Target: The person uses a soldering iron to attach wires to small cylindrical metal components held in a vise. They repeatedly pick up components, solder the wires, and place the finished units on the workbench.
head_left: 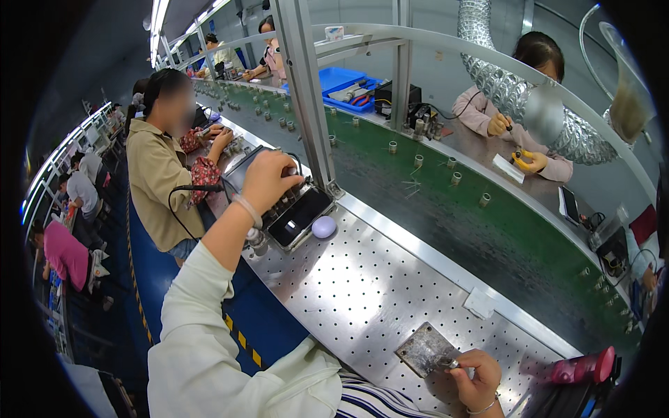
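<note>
My left hand (pixel 270 182) reaches out to the far end of the perforated metal bench. Its fingers bend down together over a group of small metal parts (pixel 284 206) beside a dark phone (pixel 301 217); what they grip, if anything, is hidden. A round lilac object (pixel 323 227) lies right of the phone. Close to my body, my right hand (pixel 479 380) pinches a small metal cylinder (pixel 453 364) between thumb and fingers. That cylinder is at the right corner of a worn square metal plate (pixel 426 348) lying on the bench.
A green conveyor belt (pixel 432 202) carrying several metal cylinders runs beyond the bench (pixel 348 279). A metal post (pixel 305 90) rises near my left hand. At the lower right lies a pink-red container (pixel 585 366). Co-workers sit across the belt and farther left.
</note>
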A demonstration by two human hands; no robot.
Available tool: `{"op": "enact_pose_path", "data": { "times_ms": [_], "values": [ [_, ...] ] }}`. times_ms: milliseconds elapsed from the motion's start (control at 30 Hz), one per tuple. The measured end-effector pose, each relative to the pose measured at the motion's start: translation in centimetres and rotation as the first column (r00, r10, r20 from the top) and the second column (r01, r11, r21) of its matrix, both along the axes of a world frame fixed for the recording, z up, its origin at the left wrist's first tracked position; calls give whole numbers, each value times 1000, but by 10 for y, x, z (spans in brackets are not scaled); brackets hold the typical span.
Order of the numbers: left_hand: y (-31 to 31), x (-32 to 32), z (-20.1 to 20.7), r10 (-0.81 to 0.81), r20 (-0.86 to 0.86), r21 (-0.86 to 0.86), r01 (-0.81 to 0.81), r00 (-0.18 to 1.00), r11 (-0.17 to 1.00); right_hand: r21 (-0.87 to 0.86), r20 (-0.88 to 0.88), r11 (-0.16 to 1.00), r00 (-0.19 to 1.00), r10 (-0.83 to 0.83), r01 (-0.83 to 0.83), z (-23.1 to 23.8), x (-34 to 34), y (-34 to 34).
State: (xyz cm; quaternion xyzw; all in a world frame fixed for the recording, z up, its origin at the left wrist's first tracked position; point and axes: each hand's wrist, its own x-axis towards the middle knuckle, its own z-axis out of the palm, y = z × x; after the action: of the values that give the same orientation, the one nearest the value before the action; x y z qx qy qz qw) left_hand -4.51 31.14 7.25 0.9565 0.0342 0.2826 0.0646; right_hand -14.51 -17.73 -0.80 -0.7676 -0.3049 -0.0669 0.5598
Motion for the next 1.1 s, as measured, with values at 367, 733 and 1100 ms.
{"op": "enact_pose_path", "data": {
  "times_ms": [367, 733, 1100],
  "values": [
    [24, 47, -30, 82, -146, 306, -34, 986, 951, -75, 93, 997, 995, -18, 25, -1, 5, -3],
    [30, 49, -35, 151, -267, 244, -85, 952, 966, -89, 82, 996, 997, -10, 17, 1, 4, -2],
    [36, 32, -24, 113, -137, 191, -86, 984, 978, -85, 82, 996, 997, -11, 18, 0, 4, -1]
  ]
}}
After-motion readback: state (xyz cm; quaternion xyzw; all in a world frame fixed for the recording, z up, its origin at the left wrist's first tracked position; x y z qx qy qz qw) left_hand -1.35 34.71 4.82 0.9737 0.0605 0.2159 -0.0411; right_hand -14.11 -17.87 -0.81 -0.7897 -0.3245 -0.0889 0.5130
